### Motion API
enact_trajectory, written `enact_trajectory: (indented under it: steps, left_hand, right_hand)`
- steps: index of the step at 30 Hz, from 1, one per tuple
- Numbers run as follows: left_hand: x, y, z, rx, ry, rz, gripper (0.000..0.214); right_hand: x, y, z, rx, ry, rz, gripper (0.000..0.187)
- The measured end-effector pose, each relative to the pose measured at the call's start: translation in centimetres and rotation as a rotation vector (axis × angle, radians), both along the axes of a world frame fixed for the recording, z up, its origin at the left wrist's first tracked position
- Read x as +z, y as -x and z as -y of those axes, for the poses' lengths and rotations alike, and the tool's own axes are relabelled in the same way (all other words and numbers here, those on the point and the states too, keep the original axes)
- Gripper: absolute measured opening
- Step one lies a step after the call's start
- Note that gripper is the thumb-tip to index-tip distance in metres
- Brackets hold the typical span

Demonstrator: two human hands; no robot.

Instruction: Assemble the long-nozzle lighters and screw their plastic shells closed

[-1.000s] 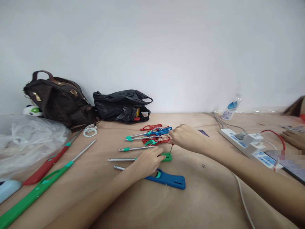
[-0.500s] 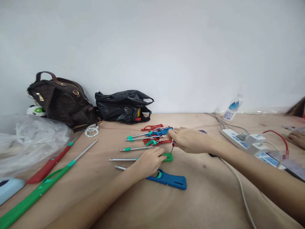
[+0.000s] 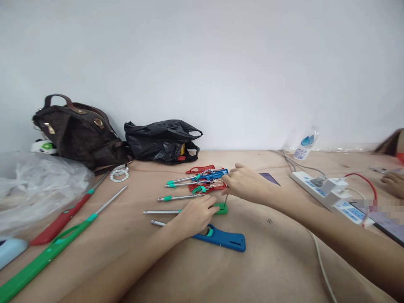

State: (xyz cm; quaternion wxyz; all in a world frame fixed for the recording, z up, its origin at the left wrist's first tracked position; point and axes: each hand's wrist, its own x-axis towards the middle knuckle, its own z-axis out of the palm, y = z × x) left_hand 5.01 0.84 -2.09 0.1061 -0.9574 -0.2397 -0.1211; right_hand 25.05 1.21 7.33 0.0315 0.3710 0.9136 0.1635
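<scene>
My left hand (image 3: 198, 213) is closed over a green utility lighter (image 3: 222, 208), pressing it to the table with its metal tube pointing left. In my right hand (image 3: 241, 181) is a screwdriver (image 3: 226, 199), held upright, its thin shaft meeting the green handle's right end. My fingers hide the screwdriver's handle. Nearer me, a blue utility lighter (image 3: 225, 240) lies partly under my left wrist. Beyond my hands is a pile of lighter parts (image 3: 206, 185): red and blue casing halves, teal pieces, wires and metal tubes.
On the left lie a red lighter (image 3: 61, 225), a long green lighter (image 3: 47, 254), a clear plastic bag (image 3: 41, 189) and a bead bracelet (image 3: 120, 173). A backpack (image 3: 85, 134) and black bag (image 3: 158, 141) stand behind. Rightward are a phone (image 3: 269, 179), power strip (image 3: 311, 187), bottle (image 3: 306, 145) and another person's hand (image 3: 394, 183).
My right hand has turned slightly on the screwdriver, covering its red handle and uncovering more of the phone. My left hand stays on the green lighter. The view has shifted slightly.
</scene>
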Motion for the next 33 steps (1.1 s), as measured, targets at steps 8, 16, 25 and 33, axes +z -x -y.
enact_trajectory:
  steps: [8, 16, 25, 33]
  left_hand:
    - [-0.04, 0.01, -0.04, 0.007, 0.005, -0.01, 0.023]
    - [-0.35, 0.0, -0.18, 0.008, 0.016, 0.007, 0.022]
    - [-0.24, 0.0, -0.13, -0.004, 0.006, 0.011, 0.021]
    - [-0.17, 0.0, -0.11, -0.004, -0.001, 0.009, 0.021]
  right_hand:
    - [0.27, -0.2, -0.14, 0.055, 0.012, -0.013, 0.012]
    - [-0.1, -0.49, -0.41, 0.079, 0.004, -0.052, 0.014]
    - [0.2, -0.33, -0.25, 0.012, -0.001, 0.004, 0.017]
    - [0.16, -0.18, -0.36, -0.042, -0.001, 0.053, 0.023]
